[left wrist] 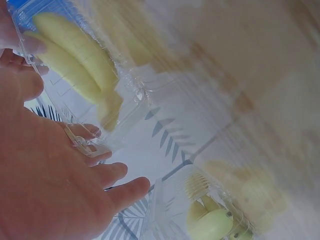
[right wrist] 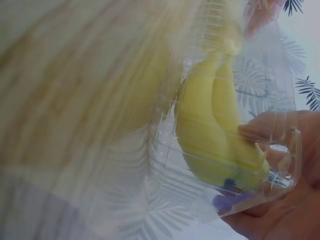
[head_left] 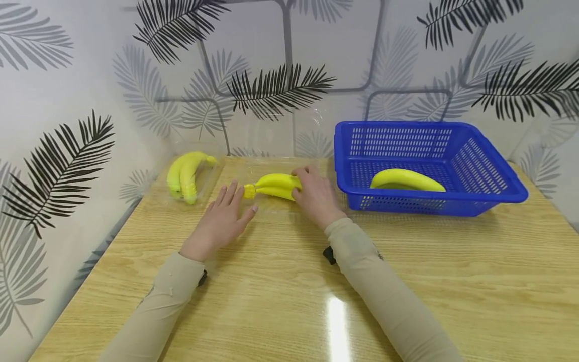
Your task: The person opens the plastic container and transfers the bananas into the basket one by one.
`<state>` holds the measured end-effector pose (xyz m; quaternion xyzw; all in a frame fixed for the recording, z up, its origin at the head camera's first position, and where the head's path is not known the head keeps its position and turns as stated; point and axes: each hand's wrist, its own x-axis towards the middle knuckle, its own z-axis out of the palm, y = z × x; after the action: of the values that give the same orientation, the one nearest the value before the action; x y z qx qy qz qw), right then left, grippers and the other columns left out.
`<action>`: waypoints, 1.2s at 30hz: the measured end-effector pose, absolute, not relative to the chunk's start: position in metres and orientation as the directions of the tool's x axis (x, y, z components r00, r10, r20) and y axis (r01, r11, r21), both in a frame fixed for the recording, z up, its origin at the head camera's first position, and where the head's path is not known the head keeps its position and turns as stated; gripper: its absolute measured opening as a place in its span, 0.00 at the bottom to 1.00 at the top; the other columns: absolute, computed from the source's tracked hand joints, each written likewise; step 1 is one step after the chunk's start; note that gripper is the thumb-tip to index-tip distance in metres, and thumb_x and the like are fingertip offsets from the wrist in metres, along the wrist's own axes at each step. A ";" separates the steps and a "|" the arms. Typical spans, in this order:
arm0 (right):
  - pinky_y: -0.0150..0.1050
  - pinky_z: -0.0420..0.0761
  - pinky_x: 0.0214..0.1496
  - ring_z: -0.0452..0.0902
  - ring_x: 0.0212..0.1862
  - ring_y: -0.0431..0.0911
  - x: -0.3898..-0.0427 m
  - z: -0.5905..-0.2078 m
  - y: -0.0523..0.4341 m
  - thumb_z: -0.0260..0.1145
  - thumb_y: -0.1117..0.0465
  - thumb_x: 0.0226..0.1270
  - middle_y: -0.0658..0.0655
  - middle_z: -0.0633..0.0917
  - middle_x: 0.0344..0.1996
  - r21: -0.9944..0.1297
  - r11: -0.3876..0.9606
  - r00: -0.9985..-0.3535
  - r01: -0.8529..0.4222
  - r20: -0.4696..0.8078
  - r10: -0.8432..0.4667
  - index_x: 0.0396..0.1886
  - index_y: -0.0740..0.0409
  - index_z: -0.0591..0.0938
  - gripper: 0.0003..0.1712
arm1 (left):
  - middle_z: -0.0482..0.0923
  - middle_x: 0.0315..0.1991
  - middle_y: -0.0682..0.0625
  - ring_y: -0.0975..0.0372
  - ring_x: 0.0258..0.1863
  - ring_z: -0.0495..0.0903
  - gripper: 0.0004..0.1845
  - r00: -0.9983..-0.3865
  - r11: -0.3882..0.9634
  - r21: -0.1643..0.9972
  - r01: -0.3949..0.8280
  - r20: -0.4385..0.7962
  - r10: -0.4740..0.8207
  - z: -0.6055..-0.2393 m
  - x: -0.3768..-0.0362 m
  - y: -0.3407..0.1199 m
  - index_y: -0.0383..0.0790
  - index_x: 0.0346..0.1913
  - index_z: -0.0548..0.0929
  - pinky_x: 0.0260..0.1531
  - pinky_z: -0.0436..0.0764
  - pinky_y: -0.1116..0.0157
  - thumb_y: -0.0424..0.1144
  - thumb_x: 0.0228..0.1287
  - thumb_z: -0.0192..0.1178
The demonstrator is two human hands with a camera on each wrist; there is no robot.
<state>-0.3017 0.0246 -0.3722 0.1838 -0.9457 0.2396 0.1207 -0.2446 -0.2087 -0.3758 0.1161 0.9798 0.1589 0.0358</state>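
Two yellow bananas (head_left: 273,185), joined at the stem, lie in a clear plastic box (right wrist: 165,165) on the table. At the box's stem end, my left hand (head_left: 221,216) touches the plastic with its fingers straight and spread. My right hand (head_left: 316,196) has bent fingers over the opposite end and holds the box by that edge. In the right wrist view its fingertips show through the plastic. The left wrist view shows left fingers (left wrist: 115,174) along the box's end. Glare and transparency hide where the lid stands.
A blue basket (head_left: 429,196) stands on the right, with a banana (head_left: 407,179) inside. Towards the left lies another bunch of bananas (head_left: 187,176) in a clear box. Behind the wooden table (head_left: 258,301) rises a leaf-patterned wall (head_left: 325,50).
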 end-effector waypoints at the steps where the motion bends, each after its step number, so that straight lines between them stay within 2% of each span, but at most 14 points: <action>1: 0.48 0.78 0.40 0.76 0.34 0.53 -0.302 -0.372 0.025 0.63 0.62 0.68 0.60 0.77 0.53 -0.413 0.815 -0.903 -0.406 0.318 -0.289 0.60 0.58 0.78 0.21 | 0.31 0.79 0.43 0.48 0.76 0.30 0.42 -0.970 0.923 0.319 0.217 -0.033 0.240 -0.376 -0.245 -0.209 0.37 0.79 0.44 0.70 0.44 0.40 0.62 0.76 0.37; 5: 0.51 0.76 0.52 0.78 0.47 0.56 -0.303 -0.371 0.024 0.65 0.63 0.67 0.61 0.80 0.54 -0.378 0.821 -0.893 -0.427 0.318 -0.318 0.60 0.59 0.79 0.22 | 0.31 0.79 0.42 0.48 0.76 0.30 0.41 -0.970 0.921 0.323 0.219 -0.030 0.241 -0.374 -0.245 -0.208 0.37 0.79 0.44 0.69 0.44 0.39 0.61 0.77 0.38; 9: 0.50 0.74 0.57 0.76 0.54 0.55 -0.302 -0.369 0.024 0.65 0.66 0.66 0.61 0.81 0.54 -0.340 0.826 -0.880 -0.450 0.327 -0.345 0.60 0.60 0.79 0.22 | 0.32 0.79 0.42 0.47 0.76 0.32 0.41 -0.969 0.921 0.316 0.226 -0.025 0.246 -0.374 -0.245 -0.207 0.37 0.79 0.44 0.69 0.45 0.40 0.62 0.76 0.37; 17: 0.49 0.74 0.54 0.73 0.52 0.57 -0.297 -0.359 0.023 0.63 0.71 0.63 0.61 0.79 0.53 -0.313 0.824 -0.857 -0.472 0.380 -0.347 0.63 0.57 0.77 0.26 | 0.32 0.79 0.43 0.47 0.76 0.31 0.41 -0.968 0.917 0.323 0.232 -0.014 0.250 -0.374 -0.246 -0.206 0.37 0.79 0.45 0.69 0.45 0.40 0.62 0.76 0.37; 21: 0.50 0.73 0.59 0.71 0.56 0.59 -0.292 -0.347 0.024 0.62 0.73 0.63 0.62 0.76 0.56 -0.305 0.827 -0.848 -0.473 0.411 -0.334 0.64 0.56 0.75 0.28 | 0.31 0.79 0.44 0.49 0.76 0.29 0.42 -0.970 0.918 0.329 0.222 -0.024 0.243 -0.374 -0.245 -0.206 0.37 0.79 0.44 0.70 0.44 0.40 0.62 0.76 0.37; 25: 0.52 0.77 0.55 0.70 0.59 0.58 -0.284 -0.329 0.030 0.59 0.73 0.65 0.61 0.75 0.58 -0.342 0.819 -0.851 -0.460 0.431 -0.298 0.66 0.54 0.74 0.29 | 0.31 0.79 0.44 0.48 0.76 0.30 0.42 -0.972 0.924 0.316 0.214 -0.021 0.233 -0.375 -0.245 -0.207 0.36 0.79 0.44 0.70 0.45 0.40 0.62 0.76 0.37; 28: 0.51 0.80 0.49 0.70 0.57 0.56 -0.280 -0.317 0.040 0.58 0.73 0.66 0.60 0.74 0.58 -0.376 0.808 -0.848 -0.453 0.462 -0.261 0.65 0.52 0.74 0.28 | 0.31 0.79 0.43 0.47 0.76 0.30 0.42 -0.973 0.928 0.306 0.214 -0.018 0.231 -0.375 -0.246 -0.208 0.35 0.78 0.45 0.69 0.46 0.40 0.62 0.76 0.37; 36: 0.52 0.75 0.51 0.72 0.51 0.60 -0.275 -0.299 0.084 0.56 0.75 0.65 0.63 0.76 0.54 -0.380 0.786 -0.787 -0.488 0.581 -0.207 0.62 0.56 0.76 0.26 | 0.32 0.79 0.43 0.46 0.76 0.31 0.43 -0.971 0.927 0.304 0.220 -0.023 0.239 -0.378 -0.245 -0.208 0.36 0.78 0.45 0.69 0.46 0.39 0.65 0.75 0.34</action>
<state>-0.2751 0.0835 -0.2994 0.1915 -0.9073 0.2653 0.2642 -0.2450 -0.2075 -0.3776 0.1169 0.9811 0.1515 0.0299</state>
